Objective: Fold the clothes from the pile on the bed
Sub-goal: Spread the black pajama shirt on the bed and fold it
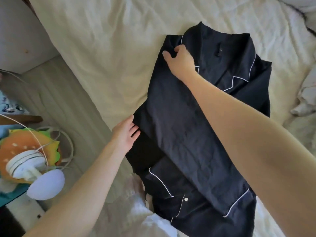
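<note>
A navy pyjama shirt (pixel 184 127) with white piping lies on the cream bed sheet (pixel 106 53), collar pointing away from me, pockets and a white button near me. One side is folded over the middle. My right hand (pixel 179 59) reaches across and pinches the fabric at the far left shoulder edge. My left hand (pixel 125 132) lies with straight fingers against the shirt's left edge, fingertips tucked at the fold.
A crumpled pale cloth (pixel 306 96) lies at the bed's right edge. Left of the bed, on the floor side, sit a burger-shaped cushion (pixel 22 146), a white device with a cord (pixel 27 163) and a round white lamp head (pixel 46 185). White fabric (pixel 153 224) lies near me.
</note>
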Tool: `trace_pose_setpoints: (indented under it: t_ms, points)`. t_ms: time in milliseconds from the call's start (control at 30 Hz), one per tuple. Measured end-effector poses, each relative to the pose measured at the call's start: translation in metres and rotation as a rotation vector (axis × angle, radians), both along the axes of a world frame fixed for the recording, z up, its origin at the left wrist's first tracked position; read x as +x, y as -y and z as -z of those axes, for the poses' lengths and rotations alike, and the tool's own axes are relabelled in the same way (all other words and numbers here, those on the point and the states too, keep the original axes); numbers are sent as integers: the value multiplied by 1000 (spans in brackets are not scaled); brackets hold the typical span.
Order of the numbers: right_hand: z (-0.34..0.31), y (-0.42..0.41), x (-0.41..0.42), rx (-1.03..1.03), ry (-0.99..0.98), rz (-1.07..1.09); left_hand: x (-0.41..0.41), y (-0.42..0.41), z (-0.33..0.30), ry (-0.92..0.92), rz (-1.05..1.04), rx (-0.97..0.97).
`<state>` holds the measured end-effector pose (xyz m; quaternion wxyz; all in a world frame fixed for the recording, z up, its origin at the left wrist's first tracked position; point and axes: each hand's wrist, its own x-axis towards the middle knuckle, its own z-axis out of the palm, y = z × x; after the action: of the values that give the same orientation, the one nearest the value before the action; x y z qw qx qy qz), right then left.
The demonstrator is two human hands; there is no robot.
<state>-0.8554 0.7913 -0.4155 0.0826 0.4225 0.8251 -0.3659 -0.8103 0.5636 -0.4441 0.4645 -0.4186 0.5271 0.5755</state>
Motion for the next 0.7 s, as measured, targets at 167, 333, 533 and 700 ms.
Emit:
trace_pose_setpoints:
  t_ms: [167, 333, 533, 700]
  points:
    - [12, -19, -38, -241, 5, 307, -3, 2, 7, -157, -40, -89]
    - [15, -22, -47, -309, -102, 404, -13, 12, 10, -236, 1, -108]
    - [12, 1, 16, 47, -128, 69, -12, 25, 16, -441, 471, -146]
    - [14, 32, 133, 394, -33, -89, -17, 32, 25, -566, 595, -160]
